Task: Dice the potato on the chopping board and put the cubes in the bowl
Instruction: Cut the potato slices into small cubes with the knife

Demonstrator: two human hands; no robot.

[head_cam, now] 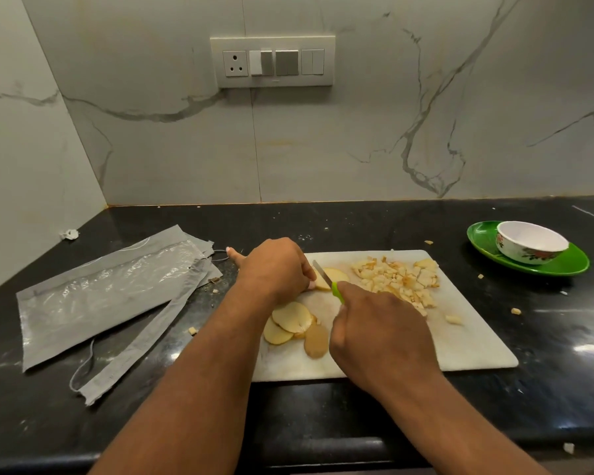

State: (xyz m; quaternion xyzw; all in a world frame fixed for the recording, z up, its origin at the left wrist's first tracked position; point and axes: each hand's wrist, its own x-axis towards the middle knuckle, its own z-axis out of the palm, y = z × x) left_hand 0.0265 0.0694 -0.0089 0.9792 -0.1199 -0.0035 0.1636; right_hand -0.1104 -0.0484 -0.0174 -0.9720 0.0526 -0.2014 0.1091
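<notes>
The potato slices under cut (335, 276) are lying near the middle of the white chopping board (467, 347), toward its far edge. My left hand (275, 269) is resting over their 9 o'clock end with its fingers curled down onto them, pinning them to the board; the thumb is sticking out toward 9 o'clock, past the board's edge. My right hand (378, 330) is closed around the green handle of the knife (328, 279), so this grip is wrapped tight on the handle. The blade is angling from the handle toward 11 o'clock and is lying across the slices just beside my left fingertips.

At 6 o'clock from the cut, a stack of uncut round slices (294, 323) is lying overlapped on the board, between my two wrists. At 3 o'clock from the cut, a heap of diced cubes (396, 281) is sitting on the board, with one loose cube (454, 319) lying apart at the heap's 5 o'clock.

Off the board, at 2 o'clock, the white floral bowl (530, 245) is standing on a green plate (563, 264); I cannot see any cubes inside it. Stray potato bits are lying on the black table (323, 423) on either side of the board. At 9 o'clock, a grey pouch with a clear plastic window (110, 289) is lying flat on the table, with a torn grey strip (144, 341) overlapping its near side. A switch panel (272, 61) is mounted on the marble wall at 12 o'clock.
</notes>
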